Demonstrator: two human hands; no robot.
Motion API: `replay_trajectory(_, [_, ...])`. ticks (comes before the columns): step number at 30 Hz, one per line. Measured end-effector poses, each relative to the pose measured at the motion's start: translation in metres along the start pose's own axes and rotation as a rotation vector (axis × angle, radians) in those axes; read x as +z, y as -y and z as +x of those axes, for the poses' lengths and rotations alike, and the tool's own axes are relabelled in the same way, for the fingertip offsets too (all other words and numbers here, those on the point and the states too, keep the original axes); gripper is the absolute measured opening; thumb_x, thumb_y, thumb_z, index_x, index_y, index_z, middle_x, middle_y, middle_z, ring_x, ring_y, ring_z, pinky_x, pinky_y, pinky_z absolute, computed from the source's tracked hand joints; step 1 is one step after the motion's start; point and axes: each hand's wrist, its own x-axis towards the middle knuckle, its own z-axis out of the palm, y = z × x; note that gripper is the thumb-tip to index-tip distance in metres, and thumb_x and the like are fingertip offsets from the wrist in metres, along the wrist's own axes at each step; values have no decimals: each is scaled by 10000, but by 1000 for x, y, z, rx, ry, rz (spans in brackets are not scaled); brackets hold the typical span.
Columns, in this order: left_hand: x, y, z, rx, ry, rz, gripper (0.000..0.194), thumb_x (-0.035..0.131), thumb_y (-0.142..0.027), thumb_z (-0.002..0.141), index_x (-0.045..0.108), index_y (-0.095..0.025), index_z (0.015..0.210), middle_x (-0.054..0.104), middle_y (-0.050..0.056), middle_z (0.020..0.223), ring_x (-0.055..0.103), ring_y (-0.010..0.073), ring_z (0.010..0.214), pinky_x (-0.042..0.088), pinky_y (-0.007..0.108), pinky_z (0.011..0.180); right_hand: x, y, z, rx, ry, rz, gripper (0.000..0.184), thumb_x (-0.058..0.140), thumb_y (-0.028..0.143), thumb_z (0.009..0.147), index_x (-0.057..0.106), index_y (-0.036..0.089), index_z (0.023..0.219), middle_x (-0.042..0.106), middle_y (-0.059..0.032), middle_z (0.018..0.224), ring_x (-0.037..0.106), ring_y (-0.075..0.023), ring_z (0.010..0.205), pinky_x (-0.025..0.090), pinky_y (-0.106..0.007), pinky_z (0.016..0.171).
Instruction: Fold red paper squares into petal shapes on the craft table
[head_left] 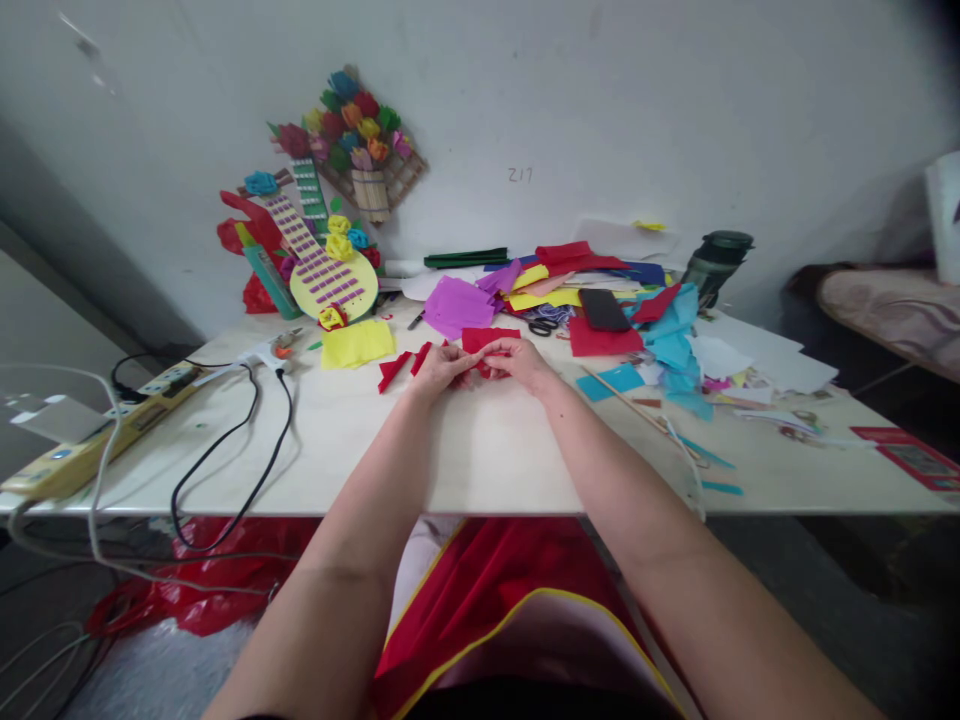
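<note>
My left hand (pixel 444 369) and my right hand (pixel 519 362) meet over the middle of the table. Both are closed, their fingertips pinching a piece of red crepe paper (pixel 486 372) that the fingers partly cover. Just behind them lies a flat red paper sheet (pixel 491 338). Small red paper strips (pixel 393 371) rest left of my left hand, one of them close to its knuckles. Farther left is a yellow crepe paper square (pixel 358 344).
Scissors (pixel 543 327), a phone (pixel 604 310) and piled coloured paper (pixel 457 304) lie at the back. A glue gun (pixel 262 355) and power strip (pixel 97 430) stand left, their cables crossing the edge. A stick (pixel 622 400), scraps and a dark bottle (pixel 716 268) are right.
</note>
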Motion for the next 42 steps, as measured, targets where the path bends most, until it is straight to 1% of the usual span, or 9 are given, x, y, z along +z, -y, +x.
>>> replay_trajectory(8, [-2,-2,-1,-7,80,38,355,715,-446,663,531,-145,625,491,-31,423,374,49,345,228,201,371,0,2,-3,15,55,-10,113,694,145,646,652,132,750,615,22,502,534,-80,419,488,-218,490])
replay_trajectory(13, [-6,3,1,13,64,71,368,686,-452,689,502,-156,572,465,-30,405,343,45,339,197,210,370,-4,2,-2,80,101,93,154,663,274,737,616,132,774,667,-41,591,547,-97,416,490,-231,448])
replay_trajectory(18, [-7,7,3,14,41,63,360,695,-450,673,508,-159,573,461,-35,407,345,47,345,200,215,376,-7,4,-2,167,61,88,212,662,307,753,569,133,674,653,-59,544,513,-94,365,456,-207,371])
replay_trajectory(22, [-6,4,1,1,36,64,362,697,-452,665,501,-162,574,457,-40,397,335,48,334,194,218,374,-8,6,-3,205,43,53,233,672,294,745,544,140,625,631,-45,496,478,-86,330,424,-197,324])
replay_trajectory(30, [-4,-3,-4,-18,45,44,329,671,-415,699,502,-164,571,463,-35,377,339,51,328,201,227,381,-5,5,-2,103,-29,-10,258,649,248,755,514,148,559,568,-7,400,423,-65,284,335,-167,293])
replay_trajectory(34, [-3,-2,-3,-7,29,-36,342,676,-425,696,494,-162,574,467,-36,381,334,45,318,174,226,368,-7,6,0,122,-30,94,259,629,357,781,541,149,654,626,-32,481,481,-87,326,387,-186,328])
replay_trajectory(38, [-3,1,-1,8,11,-130,350,682,-438,689,487,-165,591,486,-36,395,363,46,318,203,212,362,-10,6,2,199,12,228,411,497,540,829,574,144,752,676,-78,594,562,-118,408,452,-216,380])
replay_trajectory(40, [-2,1,0,4,24,-159,334,689,-430,688,498,-165,615,508,-30,413,396,56,331,243,208,365,-9,4,2,218,54,234,414,523,538,814,596,135,754,681,-79,619,567,-115,423,462,-217,392])
replay_trajectory(42, [0,2,0,-1,48,-181,316,694,-415,689,512,-162,638,529,-22,432,428,67,350,289,207,374,-5,1,2,205,74,206,349,607,481,776,614,132,752,683,-68,637,555,-106,421,458,-214,386])
